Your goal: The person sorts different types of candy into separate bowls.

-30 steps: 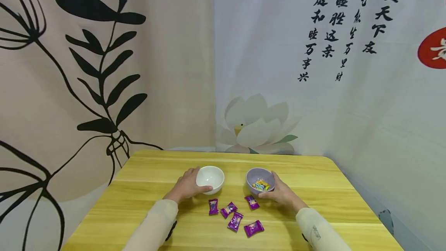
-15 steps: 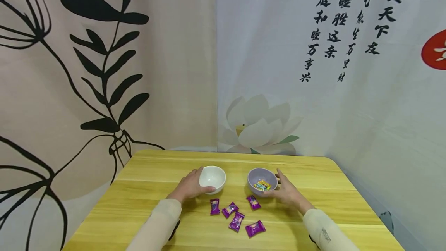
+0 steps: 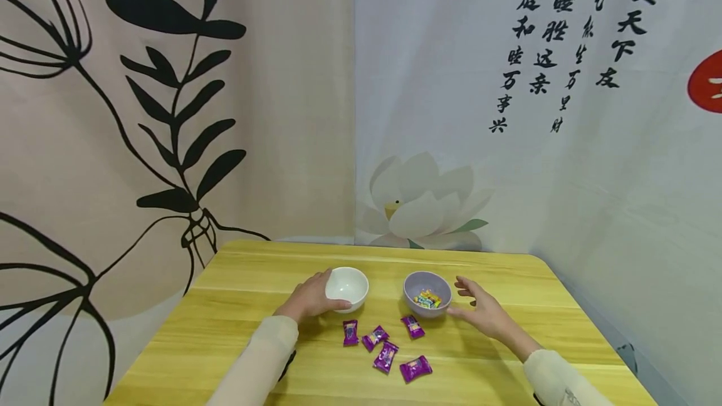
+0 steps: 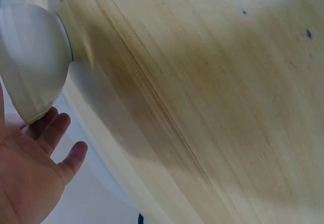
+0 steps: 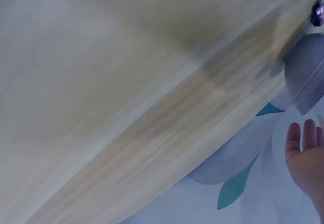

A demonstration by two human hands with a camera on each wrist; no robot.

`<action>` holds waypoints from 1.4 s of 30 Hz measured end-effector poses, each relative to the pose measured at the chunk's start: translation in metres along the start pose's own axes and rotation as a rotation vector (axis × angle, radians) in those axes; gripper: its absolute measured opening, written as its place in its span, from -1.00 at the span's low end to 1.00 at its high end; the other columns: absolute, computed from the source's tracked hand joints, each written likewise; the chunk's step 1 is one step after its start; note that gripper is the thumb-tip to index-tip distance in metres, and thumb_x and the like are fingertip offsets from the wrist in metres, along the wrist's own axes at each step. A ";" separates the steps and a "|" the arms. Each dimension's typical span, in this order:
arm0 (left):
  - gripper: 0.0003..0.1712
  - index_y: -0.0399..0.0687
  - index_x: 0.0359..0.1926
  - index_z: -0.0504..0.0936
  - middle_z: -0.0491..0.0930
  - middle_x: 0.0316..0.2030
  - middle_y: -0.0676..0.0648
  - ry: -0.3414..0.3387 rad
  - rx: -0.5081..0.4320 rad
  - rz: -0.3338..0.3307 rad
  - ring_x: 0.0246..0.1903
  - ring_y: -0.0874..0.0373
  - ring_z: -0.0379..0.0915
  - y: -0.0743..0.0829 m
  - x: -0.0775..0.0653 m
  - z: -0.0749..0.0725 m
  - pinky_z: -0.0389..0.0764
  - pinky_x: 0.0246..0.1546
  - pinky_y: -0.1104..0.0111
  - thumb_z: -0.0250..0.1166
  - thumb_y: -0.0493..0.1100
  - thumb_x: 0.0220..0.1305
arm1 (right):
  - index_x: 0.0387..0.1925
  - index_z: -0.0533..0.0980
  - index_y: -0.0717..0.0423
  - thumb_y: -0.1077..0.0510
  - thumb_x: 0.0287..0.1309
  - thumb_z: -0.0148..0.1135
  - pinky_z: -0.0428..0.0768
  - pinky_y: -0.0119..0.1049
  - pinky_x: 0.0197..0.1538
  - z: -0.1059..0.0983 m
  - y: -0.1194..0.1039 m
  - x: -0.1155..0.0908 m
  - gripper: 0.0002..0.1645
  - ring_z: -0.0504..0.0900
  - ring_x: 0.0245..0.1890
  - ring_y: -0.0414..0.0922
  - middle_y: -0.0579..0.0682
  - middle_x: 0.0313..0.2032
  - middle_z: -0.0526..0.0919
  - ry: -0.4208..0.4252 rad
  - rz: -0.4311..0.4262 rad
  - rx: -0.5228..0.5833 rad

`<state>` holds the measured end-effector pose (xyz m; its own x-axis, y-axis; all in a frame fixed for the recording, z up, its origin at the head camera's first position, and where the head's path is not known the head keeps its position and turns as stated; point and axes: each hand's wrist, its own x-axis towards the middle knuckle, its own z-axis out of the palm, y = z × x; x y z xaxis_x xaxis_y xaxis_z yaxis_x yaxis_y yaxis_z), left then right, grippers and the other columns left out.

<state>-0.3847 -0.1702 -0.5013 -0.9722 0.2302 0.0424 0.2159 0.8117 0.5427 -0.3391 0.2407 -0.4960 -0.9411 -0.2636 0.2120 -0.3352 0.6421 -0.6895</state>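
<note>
A white bowl (image 3: 347, 289) stands on the table, and my left hand (image 3: 311, 296) holds it by its left side, thumb at the near side and fingers round the back. In the left wrist view the fingers of that hand (image 4: 33, 178) meet the bowl's rim. To the right is a purple bowl (image 3: 414, 312) with several yellow and blue wrapped candies (image 3: 427, 299) inside. My right hand (image 3: 487, 313) is just right of this bowl, fingers spread and holding nothing. A gap shows between the fingers and the purple bowl (image 5: 304, 75) in the right wrist view.
Several purple-wrapped candies (image 3: 386, 356) lie on the wooden table (image 3: 237, 306) in front of the two bowls. Behind the table's far edge hangs a printed cloth (image 3: 293, 111) with plants, a flower and writing.
My right hand has let go of the purple bowl and moved off to the right. The left hand stays at the white bowl. The whole view has shifted slightly.
</note>
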 end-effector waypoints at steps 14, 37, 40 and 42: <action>0.33 -0.22 0.49 0.17 0.37 0.30 -0.29 0.002 0.013 -0.011 0.22 -0.23 0.35 -0.002 0.002 -0.002 0.25 0.27 -0.19 0.47 0.45 -0.12 | 0.25 0.43 0.26 -0.02 0.28 0.31 0.55 0.00 0.06 0.023 -0.020 -0.039 -0.36 0.52 0.07 0.07 0.11 0.11 0.58 -0.220 -0.189 -0.020; 0.30 -0.22 0.47 0.20 0.42 0.25 -0.26 -0.003 -0.003 0.007 0.18 -0.21 0.39 0.001 0.001 0.000 0.29 0.24 -0.21 0.49 0.42 -0.11 | 0.22 0.52 0.11 -0.23 0.13 0.37 0.43 0.13 0.23 0.066 -0.022 -0.044 -0.26 0.48 0.20 0.16 0.06 0.17 0.56 -0.302 -0.376 -0.285; 0.29 -0.23 0.47 0.20 0.43 0.24 -0.26 -0.003 -0.001 0.012 0.17 -0.21 0.40 0.001 0.001 0.000 0.29 0.23 -0.21 0.49 0.42 -0.11 | 0.21 0.53 0.11 -0.21 0.15 0.36 0.46 0.09 0.21 0.066 -0.021 -0.044 -0.29 0.50 0.18 0.11 0.04 0.15 0.57 -0.302 -0.416 -0.301; 0.29 -0.23 0.47 0.20 0.44 0.23 -0.25 -0.003 -0.003 0.011 0.16 -0.21 0.41 0.001 0.001 -0.001 0.31 0.22 -0.21 0.50 0.41 -0.11 | 0.20 0.54 0.11 -0.20 0.16 0.35 0.49 0.05 0.19 0.067 -0.021 -0.044 -0.31 0.52 0.15 0.07 0.02 0.13 0.58 -0.297 -0.454 -0.319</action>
<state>-0.3852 -0.1697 -0.5004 -0.9695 0.2407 0.0459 0.2262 0.8073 0.5451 -0.2876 0.1907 -0.5378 -0.6642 -0.7197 0.2022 -0.7387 0.5904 -0.3252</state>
